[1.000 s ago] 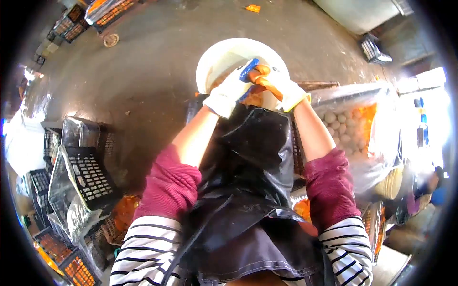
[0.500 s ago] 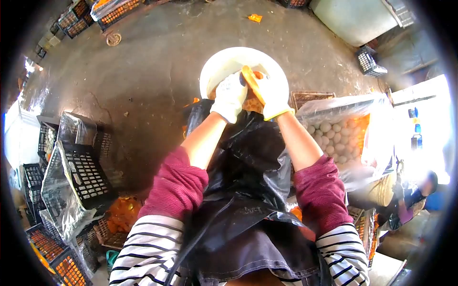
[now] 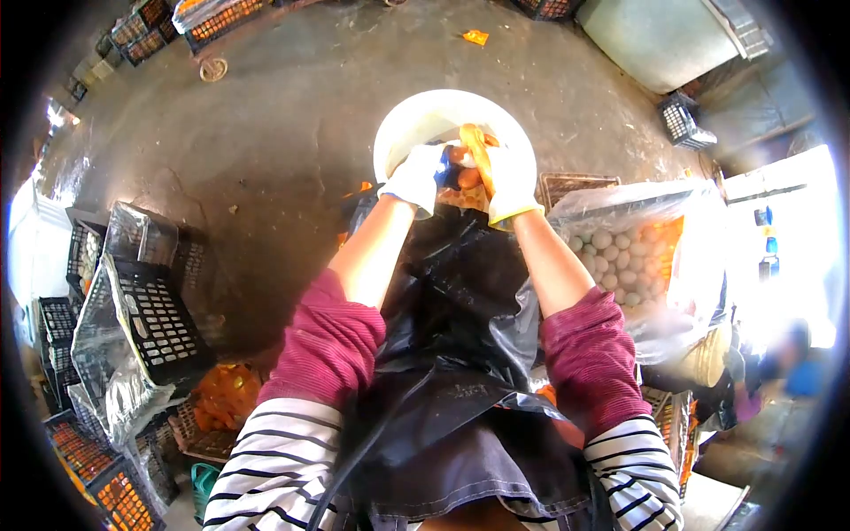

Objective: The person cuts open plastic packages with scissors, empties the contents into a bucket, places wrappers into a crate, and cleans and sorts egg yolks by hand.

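Observation:
My left hand (image 3: 416, 177), in a white glove with dark blue fingers, is curled at the left inner side of a white basin (image 3: 398, 115). Against its fingertips is a small brownish thing, partly hidden. My right hand (image 3: 503, 181) wears a white glove with orange-brown fingers and a yellow cuff. Its fingers are bent inward, facing the left hand, and what they grip is hidden. Between the hands shows a rounded orange-brown piece (image 3: 468, 179), egg-like in shape. More brownish material lies below it in the basin. A black apron (image 3: 452, 292) covers my lap just below the basin.
A plastic-lined crate of pale eggs (image 3: 620, 265) stands at right. Black crates (image 3: 159, 319) with plastic sheeting are stacked at left, near a crate of orange material (image 3: 226, 398). A large pale tub (image 3: 655, 44) stands at upper right. A blurred person (image 3: 753, 389) is at far right.
My left hand has shifted slightly left and down, widening the gap between the hands. The rounded orange-brown piece and the dark blue glove fingers now show more. The right hand stays nearly in place.

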The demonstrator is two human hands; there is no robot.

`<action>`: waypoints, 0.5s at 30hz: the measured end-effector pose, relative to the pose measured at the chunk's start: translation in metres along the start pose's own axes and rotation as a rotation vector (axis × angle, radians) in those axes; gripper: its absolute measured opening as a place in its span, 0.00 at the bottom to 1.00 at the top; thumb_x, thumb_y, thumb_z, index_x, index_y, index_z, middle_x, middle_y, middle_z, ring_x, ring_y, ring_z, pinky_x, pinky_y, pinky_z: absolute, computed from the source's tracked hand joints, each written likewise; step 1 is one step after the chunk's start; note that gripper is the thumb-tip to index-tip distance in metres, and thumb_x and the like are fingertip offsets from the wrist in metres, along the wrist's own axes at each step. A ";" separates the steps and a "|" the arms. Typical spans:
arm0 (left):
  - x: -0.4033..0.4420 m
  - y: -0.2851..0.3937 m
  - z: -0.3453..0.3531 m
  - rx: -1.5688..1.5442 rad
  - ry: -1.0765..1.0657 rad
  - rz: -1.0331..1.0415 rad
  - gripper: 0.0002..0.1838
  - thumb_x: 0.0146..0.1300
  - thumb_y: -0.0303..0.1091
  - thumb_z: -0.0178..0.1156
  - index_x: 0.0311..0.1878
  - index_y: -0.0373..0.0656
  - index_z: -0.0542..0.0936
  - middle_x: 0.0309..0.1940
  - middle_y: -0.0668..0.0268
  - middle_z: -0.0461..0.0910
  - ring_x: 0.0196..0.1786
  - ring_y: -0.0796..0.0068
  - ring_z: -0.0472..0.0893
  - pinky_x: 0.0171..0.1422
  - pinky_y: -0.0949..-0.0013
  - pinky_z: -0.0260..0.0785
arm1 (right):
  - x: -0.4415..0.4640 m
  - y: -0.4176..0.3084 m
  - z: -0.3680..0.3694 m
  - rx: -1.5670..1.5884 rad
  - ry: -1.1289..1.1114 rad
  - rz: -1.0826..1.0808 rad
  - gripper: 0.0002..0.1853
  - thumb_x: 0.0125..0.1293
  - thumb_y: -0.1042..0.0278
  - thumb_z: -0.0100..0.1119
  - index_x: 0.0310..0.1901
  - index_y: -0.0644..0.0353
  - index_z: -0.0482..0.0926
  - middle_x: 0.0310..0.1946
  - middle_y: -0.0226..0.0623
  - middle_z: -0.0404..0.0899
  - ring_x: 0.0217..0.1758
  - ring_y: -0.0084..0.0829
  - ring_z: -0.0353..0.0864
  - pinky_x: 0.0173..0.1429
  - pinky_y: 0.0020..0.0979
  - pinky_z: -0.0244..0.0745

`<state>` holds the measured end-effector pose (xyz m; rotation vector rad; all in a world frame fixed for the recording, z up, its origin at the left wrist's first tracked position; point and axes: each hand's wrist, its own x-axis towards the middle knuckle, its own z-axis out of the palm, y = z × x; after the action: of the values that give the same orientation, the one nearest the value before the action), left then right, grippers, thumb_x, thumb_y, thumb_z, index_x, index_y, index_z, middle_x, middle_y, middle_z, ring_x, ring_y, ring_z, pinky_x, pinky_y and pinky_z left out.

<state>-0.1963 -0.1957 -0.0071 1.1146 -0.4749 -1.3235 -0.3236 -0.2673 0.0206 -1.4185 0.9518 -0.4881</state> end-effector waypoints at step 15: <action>0.025 -0.008 -0.010 0.569 -0.145 0.099 0.19 0.71 0.40 0.46 0.60 0.41 0.69 0.54 0.62 0.72 0.55 0.71 0.73 0.61 0.72 0.66 | 0.009 -0.021 0.015 -0.637 0.140 -0.170 0.22 0.65 0.53 0.51 0.53 0.61 0.73 0.40 0.37 0.81 0.39 0.31 0.79 0.43 0.32 0.75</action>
<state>-0.1859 -0.2142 -0.0257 1.4382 -1.0463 -1.2165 -0.3013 -0.2681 0.0364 -2.0716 1.1639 -0.4305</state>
